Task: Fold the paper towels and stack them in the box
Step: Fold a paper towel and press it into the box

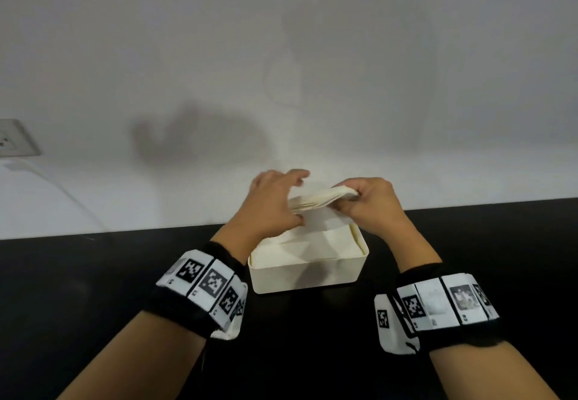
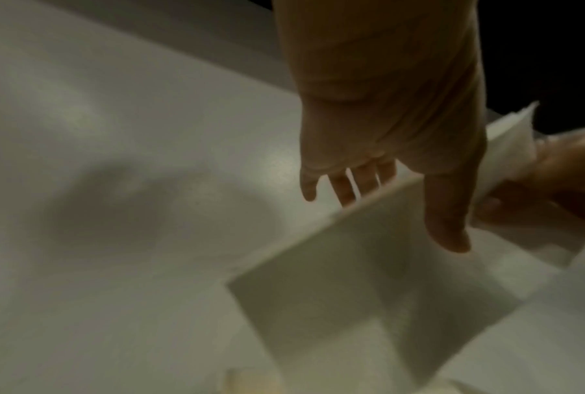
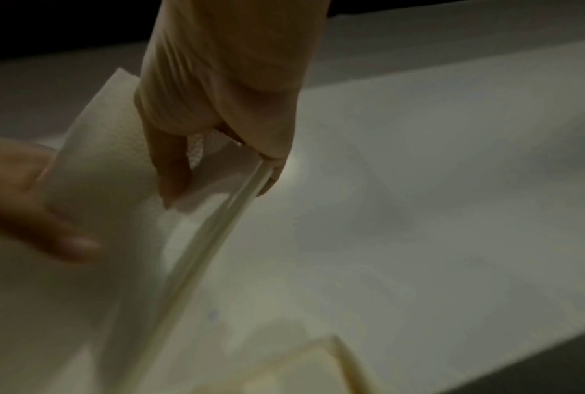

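Towels [image 1: 316,202], folded into a stack, hung directly above the box [image 1: 308,274]: my right hand [image 1: 369,204] pinched their right end, my left hand [image 1: 269,202] spread open beside their left end.

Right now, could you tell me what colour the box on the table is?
The box is cream or off-white, standing out against the black table; the head view shows it best.
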### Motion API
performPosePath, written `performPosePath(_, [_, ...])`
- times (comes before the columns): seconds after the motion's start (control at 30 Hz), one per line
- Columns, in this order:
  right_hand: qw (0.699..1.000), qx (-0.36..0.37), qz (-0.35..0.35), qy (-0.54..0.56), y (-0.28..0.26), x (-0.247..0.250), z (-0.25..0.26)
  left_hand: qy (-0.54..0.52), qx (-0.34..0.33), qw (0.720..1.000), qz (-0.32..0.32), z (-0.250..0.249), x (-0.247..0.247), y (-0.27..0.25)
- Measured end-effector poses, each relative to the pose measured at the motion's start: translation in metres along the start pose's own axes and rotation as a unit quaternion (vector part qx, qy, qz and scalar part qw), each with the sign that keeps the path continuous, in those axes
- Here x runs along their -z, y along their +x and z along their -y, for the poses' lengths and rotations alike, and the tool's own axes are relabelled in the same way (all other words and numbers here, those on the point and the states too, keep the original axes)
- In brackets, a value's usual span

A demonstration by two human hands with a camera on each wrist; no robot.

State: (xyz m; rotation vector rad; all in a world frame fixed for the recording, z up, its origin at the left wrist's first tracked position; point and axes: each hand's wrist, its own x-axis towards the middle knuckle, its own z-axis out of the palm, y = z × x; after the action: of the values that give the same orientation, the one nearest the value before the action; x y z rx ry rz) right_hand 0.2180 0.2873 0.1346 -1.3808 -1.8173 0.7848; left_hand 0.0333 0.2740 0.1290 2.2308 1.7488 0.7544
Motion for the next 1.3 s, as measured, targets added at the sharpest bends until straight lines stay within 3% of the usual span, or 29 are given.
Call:
performPosePath(0.13, [0.999, 0.031, -0.033, -0.009, -0.004, -0.002, 0.015, -0.099, 0.043, 0.994, -0.018, -0.012, -0.001, 0.002])
performPosePath(0.2, [0.998, 0.005, -0.055, 0.007, -0.005, 0.0, 0.01, -0.236, 0.101, 0.966, -0.036, -0.013, -0.001, -0.001])
performPosePath(0.33, [0.993, -0.048, -0.029, 0.104, -0.005, -0.009, -0.001, -0.495, 0.161, 0.85, -0.08, -0.019, -0.002, -0.004])
performPosePath(0.43, [0.994, -0.086, 0.038, 0.063, -0.001, -0.018, -0.011, -0.632, 0.177, 0.747, -0.11, -0.018, -0.001, -0.001])
performPosePath(0.5, [0.992, -0.11, 0.064, 0.02, 0.0, -0.018, -0.021, -0.676, 0.179, 0.705, -0.115, -0.012, 0.0, -0.002])
performPosePath(0.57, [0.99, -0.126, 0.059, 0.037, 0.002, -0.014, -0.033, -0.688, 0.18, 0.692, -0.127, -0.004, -0.001, -0.004])
performPosePath(0.67, [0.978, -0.144, -0.006, 0.153, 0.008, -0.003, -0.045, -0.673, 0.191, 0.696, -0.159, 0.019, -0.003, -0.01])
performPosePath(0.8, [0.958, -0.146, -0.043, 0.243, 0.014, 0.001, -0.057, -0.534, 0.217, 0.805, -0.14, 0.049, -0.018, -0.02])
performPosePath(0.93, [0.954, -0.181, -0.028, 0.236, 0.015, -0.016, -0.072, -0.443, 0.26, 0.85, -0.115, 0.063, -0.042, -0.024])
performPosePath(1.03, [0.958, -0.196, -0.008, 0.207, 0.015, -0.028, -0.079, -0.424, 0.272, 0.858, -0.104, 0.064, -0.058, -0.025])
performPosePath(1.17, [0.961, -0.19, -0.015, 0.202, 0.018, -0.035, -0.078, -0.465, 0.271, 0.833, -0.128, 0.06, -0.068, -0.023])
performPosePath(1.3, [0.96, -0.182, -0.026, 0.21, 0.018, -0.036, -0.075, -0.465, 0.261, 0.833, -0.149, 0.056, -0.066, -0.022])
